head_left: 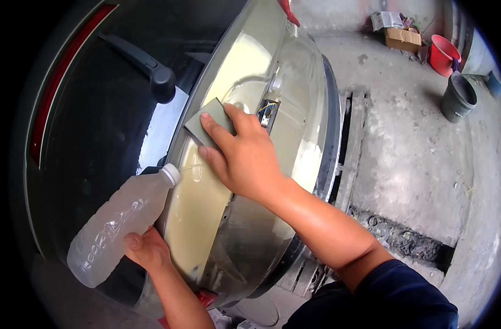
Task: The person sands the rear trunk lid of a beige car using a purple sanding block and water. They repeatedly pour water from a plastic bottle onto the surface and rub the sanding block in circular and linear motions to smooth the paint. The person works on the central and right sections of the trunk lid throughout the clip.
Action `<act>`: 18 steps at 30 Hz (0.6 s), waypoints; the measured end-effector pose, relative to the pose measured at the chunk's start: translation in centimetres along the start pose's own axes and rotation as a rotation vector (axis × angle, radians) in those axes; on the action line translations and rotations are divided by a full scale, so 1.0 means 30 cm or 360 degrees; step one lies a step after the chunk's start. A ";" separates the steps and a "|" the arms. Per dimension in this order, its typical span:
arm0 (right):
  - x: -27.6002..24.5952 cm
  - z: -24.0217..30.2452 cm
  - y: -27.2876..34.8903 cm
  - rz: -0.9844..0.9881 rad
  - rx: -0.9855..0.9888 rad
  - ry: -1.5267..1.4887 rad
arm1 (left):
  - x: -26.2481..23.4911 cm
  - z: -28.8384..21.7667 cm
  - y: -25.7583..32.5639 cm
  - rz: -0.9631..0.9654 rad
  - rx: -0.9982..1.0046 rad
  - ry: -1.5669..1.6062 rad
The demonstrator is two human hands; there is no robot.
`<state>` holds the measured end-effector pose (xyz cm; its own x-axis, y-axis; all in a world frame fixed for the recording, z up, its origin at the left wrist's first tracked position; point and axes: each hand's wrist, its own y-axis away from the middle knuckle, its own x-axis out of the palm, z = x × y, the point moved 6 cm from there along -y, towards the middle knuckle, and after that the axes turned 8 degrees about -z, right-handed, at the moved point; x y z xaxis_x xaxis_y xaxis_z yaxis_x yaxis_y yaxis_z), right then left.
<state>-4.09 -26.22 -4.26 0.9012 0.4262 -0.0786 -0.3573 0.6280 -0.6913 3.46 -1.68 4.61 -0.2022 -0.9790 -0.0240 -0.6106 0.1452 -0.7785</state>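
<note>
The left hand (148,249) is closed around the clear plastic bottle (121,227), thumb on the near side; its remaining fingers are mostly hidden. The bottle is tilted, white cap (171,174) raised toward the panel, and a thin stream appears to leave it. The right hand (245,148) lies with fingers parted and nearly straight, pressing the grey-green sheet (206,122) to the vehicle's tailgate panel (193,225) rather than closing round it. The sheet lies at the panel's edge, beside the dark rear window. For wet rubbing, as this appears to be, spread pressure across the whole sheet, avoid bearing on one fingertip, and direct water just ahead of it. Ease off along the edge and avoid wetting the exposed wiring (268,112). Beyond, a dark bucket (459,98) and a red tub (445,55) stand on the concrete floor (409,148).
</note>
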 end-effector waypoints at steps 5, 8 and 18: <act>-0.066 0.115 0.228 0.0082 -0.0064 -0.0122 | 0.001 -0.021 -0.001 -0.0076 0.0040 0.0023; -0.064 0.100 0.152 0.0012 -0.0055 -0.0129 | -0.017 -0.007 -0.002 -0.0040 0.0057 0.0086; -0.069 0.115 0.168 -0.0013 -0.0008 -0.0035 | 0.011 -0.020 0.015 -0.0017 -0.0010 0.0037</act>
<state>-8.59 -21.68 -5.11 0.8985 0.4352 -0.0571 -0.3485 0.6283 -0.6955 2.65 -1.84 4.63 -0.2134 -0.9770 -0.0008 -0.6175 0.1355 -0.7748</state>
